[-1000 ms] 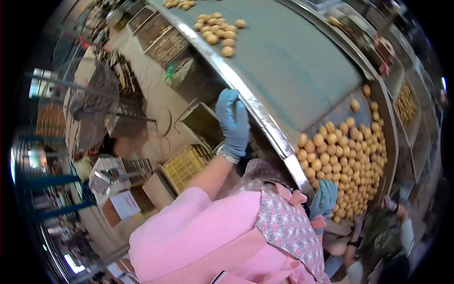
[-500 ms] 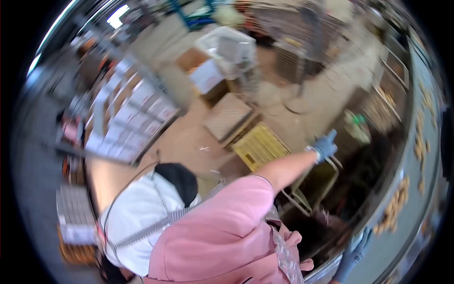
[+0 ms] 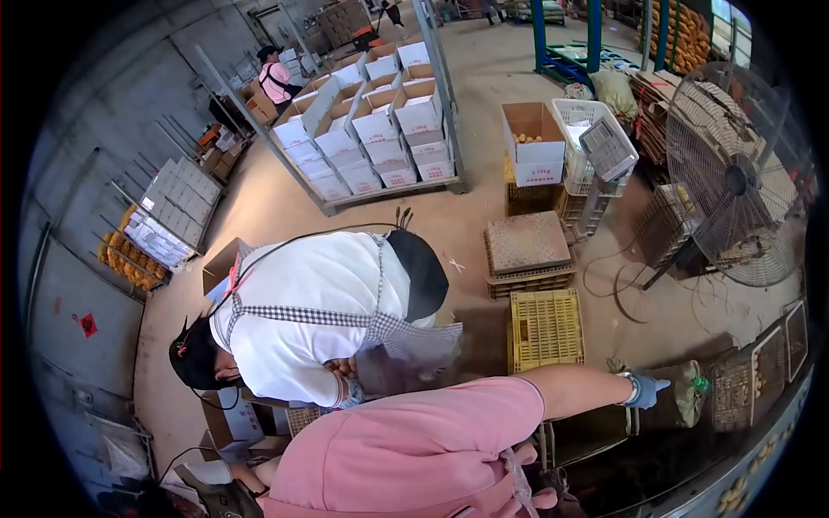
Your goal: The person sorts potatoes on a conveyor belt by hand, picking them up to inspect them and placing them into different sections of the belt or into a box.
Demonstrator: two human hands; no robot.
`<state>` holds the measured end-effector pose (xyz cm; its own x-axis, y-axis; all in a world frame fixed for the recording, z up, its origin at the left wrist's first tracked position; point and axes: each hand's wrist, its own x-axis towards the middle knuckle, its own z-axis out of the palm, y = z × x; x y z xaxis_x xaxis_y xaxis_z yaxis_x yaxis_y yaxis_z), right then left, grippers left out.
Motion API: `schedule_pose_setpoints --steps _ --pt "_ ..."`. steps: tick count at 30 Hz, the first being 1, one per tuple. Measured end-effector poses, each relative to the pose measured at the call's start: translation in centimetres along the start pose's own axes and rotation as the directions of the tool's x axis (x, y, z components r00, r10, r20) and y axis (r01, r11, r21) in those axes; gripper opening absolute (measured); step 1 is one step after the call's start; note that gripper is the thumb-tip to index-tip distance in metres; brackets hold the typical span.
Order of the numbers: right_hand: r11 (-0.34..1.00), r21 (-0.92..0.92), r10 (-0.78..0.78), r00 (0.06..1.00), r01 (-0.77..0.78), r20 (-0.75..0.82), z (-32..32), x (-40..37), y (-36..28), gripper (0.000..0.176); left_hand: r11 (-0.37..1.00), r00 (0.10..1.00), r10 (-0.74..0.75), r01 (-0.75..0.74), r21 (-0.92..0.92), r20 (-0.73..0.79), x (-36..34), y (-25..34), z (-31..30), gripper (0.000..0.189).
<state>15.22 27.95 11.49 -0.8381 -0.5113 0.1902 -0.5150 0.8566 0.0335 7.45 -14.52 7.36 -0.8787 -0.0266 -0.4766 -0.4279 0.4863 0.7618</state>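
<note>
1. Head view, nearest the hand: the left hand (image 3: 646, 390) is reaching out in a blue glove at the end of a bare forearm, pointing towards a greenish sack (image 3: 688, 399). Whether they are touching, I cannot tell. The fingers are showing too small to tell how wide they are standing.
2. Head view, lower right: potatoes (image 3: 734, 495) are lying on the belt (image 3: 708, 503), beyond its metal edge. An open green bag (image 3: 591, 434) is standing below the forearm.
3. Head view, around: a yellow crate (image 3: 547, 330) is sitting just beyond the arm. A co-worker (image 3: 315, 281) in a white shirt is bending beside it, one gloved hand near more potatoes.
</note>
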Motion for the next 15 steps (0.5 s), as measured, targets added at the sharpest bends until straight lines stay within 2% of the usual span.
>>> schedule_pose_setpoints --steps 2,5,8,11,13,15 --pt "0.986 0.163 0.05 0.987 -0.025 -0.151 1.9 -0.2 -0.1 0.04 1.0 0.999 0.012 -0.013 0.026 0.039 0.6 1.4 0.2 0.092" --pt "0.964 0.263 0.031 0.999 -0.02 -0.04 2.6 0.5 1.5 0.04 0.995 0.994 0.068 -0.074 0.065 0.086 4.5 2.2 3.2 0.096" --pt "0.979 0.198 -0.033 0.995 0.051 -0.093 4.6 0.3 3.1 0.04 0.995 0.991 0.031 -0.043 0.092 0.132 5.6 3.7 5.1 0.1" --pt "0.974 0.224 -0.018 0.995 0.039 -0.097 3.8 0.9 2.0 0.041 0.995 0.986 0.031 -0.046 0.087 0.165 8.7 2.2 9.3 0.1" --pt "0.975 0.221 -0.013 0.996 0.032 -0.09 2.8 1.6 1.5 0.042 0.996 0.992 0.089 -0.091 0.024 0.085 9.0 1.1 11.9 0.09" --pt "0.976 0.216 -0.008 0.996 0.026 -0.085 2.3 2.1 1.0 0.042 0.997 0.99 0.009 -0.019 0.071 0.138 8.0 -0.6 14.2 0.081"
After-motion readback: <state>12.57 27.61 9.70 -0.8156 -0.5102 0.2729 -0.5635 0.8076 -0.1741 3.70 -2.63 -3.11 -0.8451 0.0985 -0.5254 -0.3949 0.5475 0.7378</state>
